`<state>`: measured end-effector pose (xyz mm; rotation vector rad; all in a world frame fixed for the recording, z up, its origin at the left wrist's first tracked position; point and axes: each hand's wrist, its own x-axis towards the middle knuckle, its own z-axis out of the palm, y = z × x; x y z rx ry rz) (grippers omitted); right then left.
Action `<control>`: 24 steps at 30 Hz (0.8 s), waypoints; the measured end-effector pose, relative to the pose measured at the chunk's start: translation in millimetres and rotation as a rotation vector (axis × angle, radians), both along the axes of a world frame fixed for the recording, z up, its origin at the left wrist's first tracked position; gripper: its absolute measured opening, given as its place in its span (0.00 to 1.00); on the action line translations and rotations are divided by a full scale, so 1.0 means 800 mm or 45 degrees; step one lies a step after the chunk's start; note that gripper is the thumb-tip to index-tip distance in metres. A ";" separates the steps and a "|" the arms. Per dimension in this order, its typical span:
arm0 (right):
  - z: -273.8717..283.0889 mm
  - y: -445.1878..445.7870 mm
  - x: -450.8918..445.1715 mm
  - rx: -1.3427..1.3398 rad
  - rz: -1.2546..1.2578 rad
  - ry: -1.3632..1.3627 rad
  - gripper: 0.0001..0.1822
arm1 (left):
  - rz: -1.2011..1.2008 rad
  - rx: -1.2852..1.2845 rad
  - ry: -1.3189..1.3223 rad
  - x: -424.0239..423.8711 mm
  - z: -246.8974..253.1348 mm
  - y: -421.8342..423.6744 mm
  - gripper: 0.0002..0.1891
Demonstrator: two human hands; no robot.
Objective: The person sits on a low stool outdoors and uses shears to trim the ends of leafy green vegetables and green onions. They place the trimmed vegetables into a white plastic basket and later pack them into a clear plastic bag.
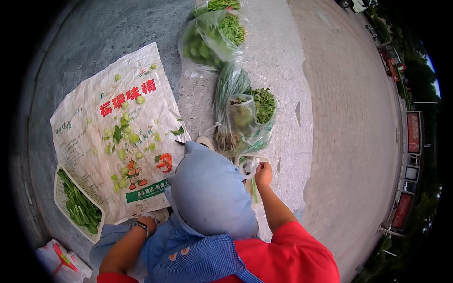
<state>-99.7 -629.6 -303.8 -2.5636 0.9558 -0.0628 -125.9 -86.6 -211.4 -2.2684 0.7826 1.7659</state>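
My right hand [263, 174] is curled at the edge of a thin, clear plastic bag [250, 166], over a pale container partly hidden by my blue-clothed knee. Low beside a shoe [161, 215], my left hand [148, 223] hangs with a watch on its wrist; its fingers are mostly hidden. A flattened white woven sack [85, 102] with printed writing lies on the paving, scattered with light green vegetable pieces [134, 138] and leaves [117, 134]. At its lower left, a pale plastic basket [78, 231] holds green leafy vegetables [79, 208].
Ahead lie clear bags of greens [201, 46], a bundle of long green stalks [231, 83] and another bag of leafy greens [263, 106]. A dark pointed object [179, 143] shows beside the knee. A white and red plastic bag [62, 261] sits at lower left.
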 end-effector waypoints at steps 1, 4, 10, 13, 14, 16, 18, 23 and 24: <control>0.012 0.014 0.011 0.043 0.101 -0.086 0.09 | 0.016 -0.006 0.007 0.000 -0.001 -0.003 0.15; 0.064 0.069 0.057 0.245 0.418 -0.310 0.07 | 0.054 -0.019 0.019 0.000 -0.022 -0.017 0.14; 0.021 0.142 0.176 0.383 0.923 -0.384 0.18 | 0.131 -0.044 0.114 0.002 -0.024 -0.016 0.14; -0.020 0.169 0.237 0.188 0.811 -0.130 0.26 | 0.245 -0.064 0.211 0.019 0.009 0.007 0.14; -0.037 0.168 0.256 0.210 0.676 0.039 0.30 | 0.331 -0.123 0.162 0.039 0.035 0.011 0.14; -0.043 0.176 0.286 0.341 0.535 0.235 0.34 | 0.891 -0.632 -0.504 0.067 0.098 0.033 0.13; -0.086 0.129 0.294 0.170 0.547 0.237 0.39 | 1.051 -0.671 -0.759 0.123 0.172 0.043 0.15; -0.065 0.157 0.318 0.119 0.468 0.550 0.40 | 1.374 -0.367 -1.248 0.100 0.285 0.170 0.15; -0.062 0.162 0.319 0.108 0.514 0.552 0.39 | 1.461 -0.277 -1.267 0.077 0.289 0.200 0.15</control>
